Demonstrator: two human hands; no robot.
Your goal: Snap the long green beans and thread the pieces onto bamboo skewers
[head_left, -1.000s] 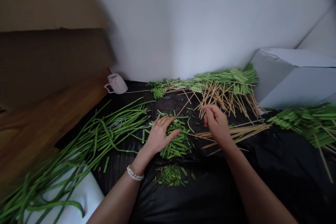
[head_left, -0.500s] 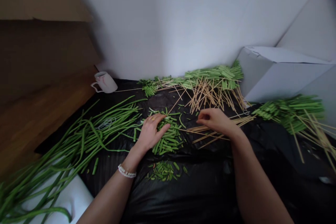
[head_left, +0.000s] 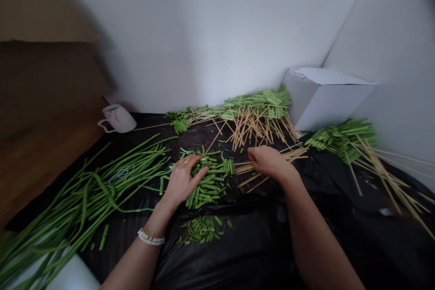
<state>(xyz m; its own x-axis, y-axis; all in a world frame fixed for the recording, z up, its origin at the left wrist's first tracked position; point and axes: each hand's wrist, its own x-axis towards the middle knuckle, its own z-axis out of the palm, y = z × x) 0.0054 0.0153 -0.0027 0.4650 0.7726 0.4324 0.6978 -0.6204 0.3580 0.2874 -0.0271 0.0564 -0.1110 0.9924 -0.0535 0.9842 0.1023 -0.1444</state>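
Note:
My left hand (head_left: 183, 180) lies over the left side of a pile of cut green bean pieces (head_left: 207, 186), its thumb apart from the fingers. A ring and a white beaded bracelet (head_left: 150, 237) are on this hand and wrist. To the right, my right hand (head_left: 267, 161) is closed, its fingertips mostly hidden. A thin wooden skewer appears to run from it to a row of bean pieces (head_left: 228, 166) standing side by side. Loose wooden skewers (head_left: 253, 181) lie beneath and beside this hand. Small bean ends (head_left: 200, 230) form a separate heap nearer me.
Long uncut beans (head_left: 102, 190) spread at left, with a white cable (head_left: 120, 174) on them. A mug (head_left: 118, 118) stands behind. Skewered bean bundles (head_left: 261, 102) lie by the wall, another bundle (head_left: 343, 138) at right near a white box (head_left: 322, 95). Black plastic sheeting (head_left: 244, 244) covers the surface.
The view has shifted, moving the scene leftward. My right hand has closed more tightly, and an aligned row of bean pieces now shows left of it. My left hand stays on the pile.

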